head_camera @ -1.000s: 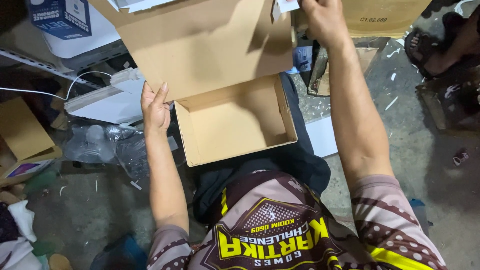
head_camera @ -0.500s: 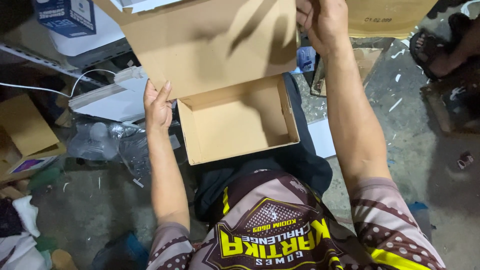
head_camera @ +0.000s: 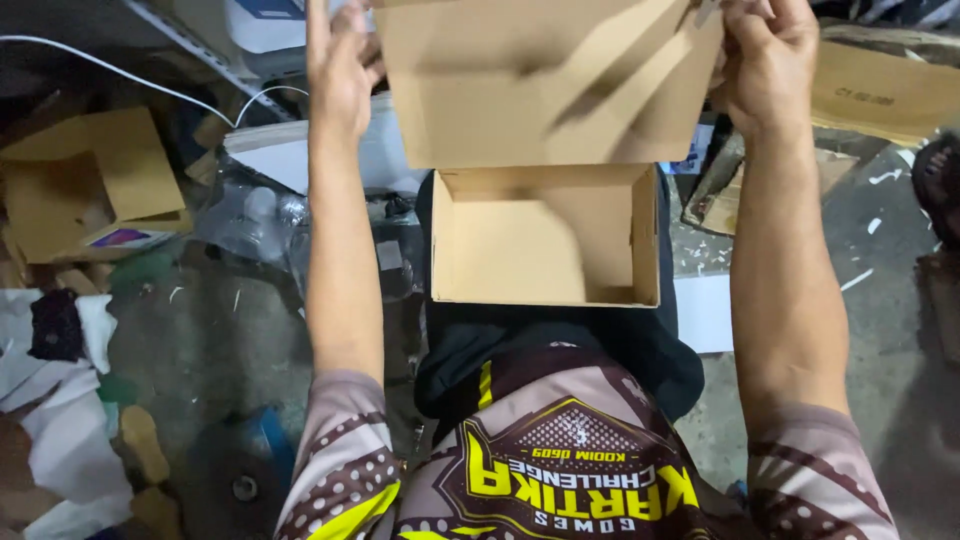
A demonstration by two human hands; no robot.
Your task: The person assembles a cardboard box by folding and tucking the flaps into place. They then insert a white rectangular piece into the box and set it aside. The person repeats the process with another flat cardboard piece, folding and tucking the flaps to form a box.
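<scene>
Dim scene, light from overhead. Hard finger shadows streak the cardboard lid (head_camera: 548,80). Floor (head_camera: 190,340) edges murky, slightly soft.

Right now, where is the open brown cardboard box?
In the head view, the open brown cardboard box sits centre frame on the person's lap, its raised lid between the left hand and right hand.

- The cardboard box (head_camera: 545,240) is plain tan-brown inside, and its raised lid (head_camera: 545,80) is the same tan.
- The jersey (head_camera: 560,460) is dark maroon with yellow lettering, cream sleeves and a brown dotted pattern.
- The flattened carton (head_camera: 80,180) at the left is tan.
- The crumpled cloth (head_camera: 60,450) is white.
- The cable (head_camera: 130,75) is white.
- The floor (head_camera: 900,400) is grey, flecked white.
</scene>
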